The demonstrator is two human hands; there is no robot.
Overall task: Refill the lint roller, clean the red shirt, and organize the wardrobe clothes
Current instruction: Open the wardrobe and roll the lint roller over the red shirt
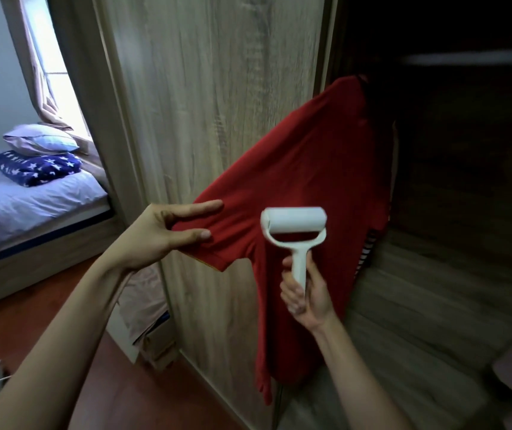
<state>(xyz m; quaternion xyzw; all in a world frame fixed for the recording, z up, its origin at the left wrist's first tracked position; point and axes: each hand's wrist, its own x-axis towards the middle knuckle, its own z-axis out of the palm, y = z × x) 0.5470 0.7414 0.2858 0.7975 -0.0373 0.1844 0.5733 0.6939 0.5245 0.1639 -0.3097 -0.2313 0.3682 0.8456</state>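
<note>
The red shirt (304, 169) hangs at the open wardrobe's edge, its top in the dark. My left hand (161, 234) pinches the end of its left sleeve between thumb and fingers and holds the sleeve stretched out to the left. My right hand (306, 293) grips the white handle of the lint roller (293, 225). The roller's white drum lies across the shirt near the armpit, slightly blurred.
A light wooden wardrobe door (211, 88) stands behind the sleeve. The wardrobe interior (465, 150) is dark, with a striped garment (364, 252) behind the shirt. A bed (31, 206) with a pillow and a starred blanket is at the left. Boxes (155, 339) sit on the floor by the door.
</note>
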